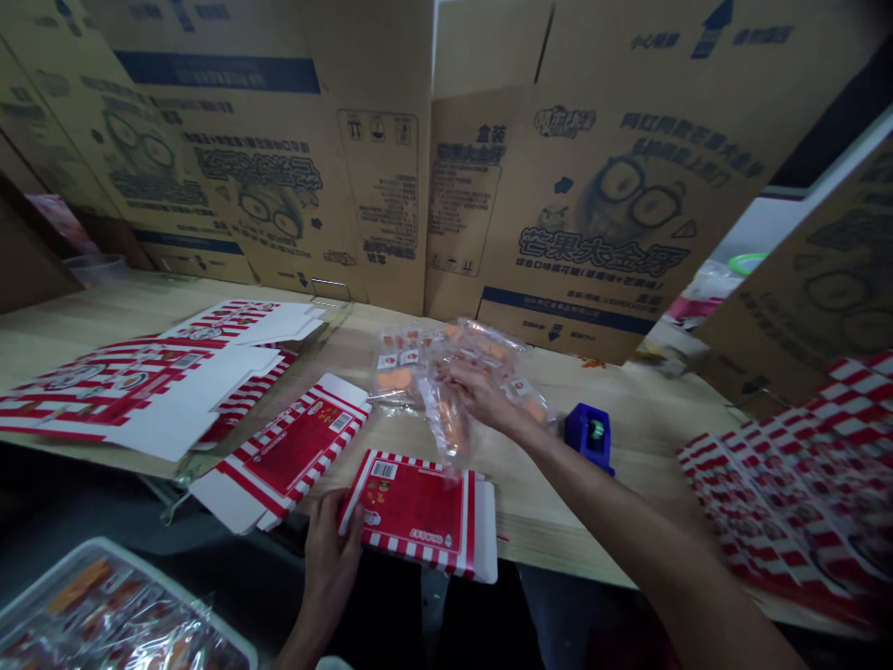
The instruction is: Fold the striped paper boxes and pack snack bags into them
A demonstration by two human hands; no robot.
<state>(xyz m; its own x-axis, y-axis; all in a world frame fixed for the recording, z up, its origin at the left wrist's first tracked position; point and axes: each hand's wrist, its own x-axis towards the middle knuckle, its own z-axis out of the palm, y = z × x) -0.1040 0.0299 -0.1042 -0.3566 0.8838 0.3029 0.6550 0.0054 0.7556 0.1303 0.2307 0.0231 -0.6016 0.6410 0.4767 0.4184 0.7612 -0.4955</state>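
Observation:
My left hand grips the left end of a folded red-and-white striped carton at the table's front edge. My right hand reaches forward and holds a clear plastic snack packet with orange contents, lifted out of a small pile of like packets on the wooden table. The packet hangs just above the carton's far edge. A second flat striped carton lies to the left of the held one.
A stack of flat striped cartons lies at the left, another stack at the right. A blue tape dispenser stands right of my forearm. Large brown shipping boxes wall the back. A tray of wrapped packets sits lower left.

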